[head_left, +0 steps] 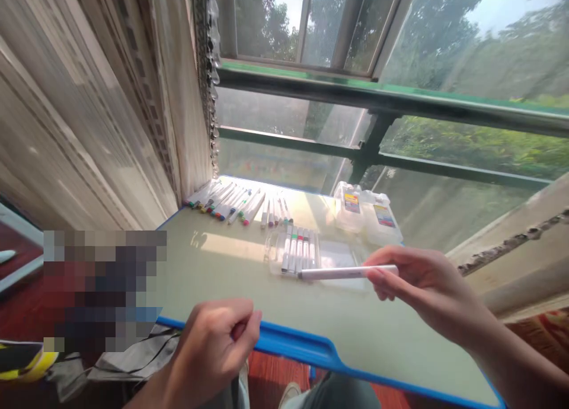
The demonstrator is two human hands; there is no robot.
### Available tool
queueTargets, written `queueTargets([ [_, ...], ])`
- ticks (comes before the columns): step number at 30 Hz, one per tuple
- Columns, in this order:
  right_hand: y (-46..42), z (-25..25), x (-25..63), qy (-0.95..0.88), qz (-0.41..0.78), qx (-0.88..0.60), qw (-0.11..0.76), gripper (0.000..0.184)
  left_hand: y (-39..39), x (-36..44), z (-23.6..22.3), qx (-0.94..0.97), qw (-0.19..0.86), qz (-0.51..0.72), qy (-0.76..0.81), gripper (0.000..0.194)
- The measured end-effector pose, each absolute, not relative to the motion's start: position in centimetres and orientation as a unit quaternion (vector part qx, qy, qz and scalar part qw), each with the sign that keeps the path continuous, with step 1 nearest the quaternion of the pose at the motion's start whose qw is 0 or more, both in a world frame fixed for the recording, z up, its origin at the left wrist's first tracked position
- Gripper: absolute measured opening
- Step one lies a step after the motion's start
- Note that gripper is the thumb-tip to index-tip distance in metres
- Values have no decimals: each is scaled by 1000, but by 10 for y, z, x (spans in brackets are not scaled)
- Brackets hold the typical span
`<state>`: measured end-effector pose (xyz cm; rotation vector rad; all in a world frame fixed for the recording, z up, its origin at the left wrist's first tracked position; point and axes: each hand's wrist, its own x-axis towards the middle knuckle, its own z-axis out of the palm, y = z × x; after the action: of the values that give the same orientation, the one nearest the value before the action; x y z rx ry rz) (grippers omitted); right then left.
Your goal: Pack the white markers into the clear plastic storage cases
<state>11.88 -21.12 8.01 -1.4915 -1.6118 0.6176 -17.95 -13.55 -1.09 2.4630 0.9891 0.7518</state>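
A marker [338, 273] lies almost level in a right hand [418, 278], thumb and fingers pinching it near its plain end, over the near edge of an open clear case [338, 256] on a pale, blue-edged surface [213, 286]. The left hand [222, 341] is curled into a loose fist near the front edge, with nothing seen in it.

The hold is the likely weak spot: with the grip so far to one end, the long free length could dip or swing, and a bump against the case could twist the marker loose. A low pass might also knock the five or so pens [299, 252] ranged in the case's left half. Should it drop, its slim barrel could roll toward the front edge, though a raised rim there may stop it. Whether its tip touches the case cannot be told from this angle.

The marker is white, straight and slender, with a dark grey end pointing left and a small trace of dark print near the fingers, too small to read. Sunlight from the window [288, 109] leaves its barrel pale and softly shaded.
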Motion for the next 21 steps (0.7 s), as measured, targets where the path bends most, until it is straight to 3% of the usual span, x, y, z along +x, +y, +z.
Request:
queueTargets([
  [7, -183, 59, 125, -539, 324, -551, 548, 41, -131, -159, 4, 817, 241, 268, 451, 44],
  [11, -145, 38, 117, -501, 357, -539, 575, 43, -128, -130, 14, 778, 333, 321, 424, 43],
  [14, -124, 32, 112, -497, 366, -522, 589, 41, -131, -114, 16, 789, 341, 341, 380, 39],
  [21, -125, 39, 112, -526, 294, -527, 599, 39, -127, -113, 11, 789, 398, 263, 385, 40],
])
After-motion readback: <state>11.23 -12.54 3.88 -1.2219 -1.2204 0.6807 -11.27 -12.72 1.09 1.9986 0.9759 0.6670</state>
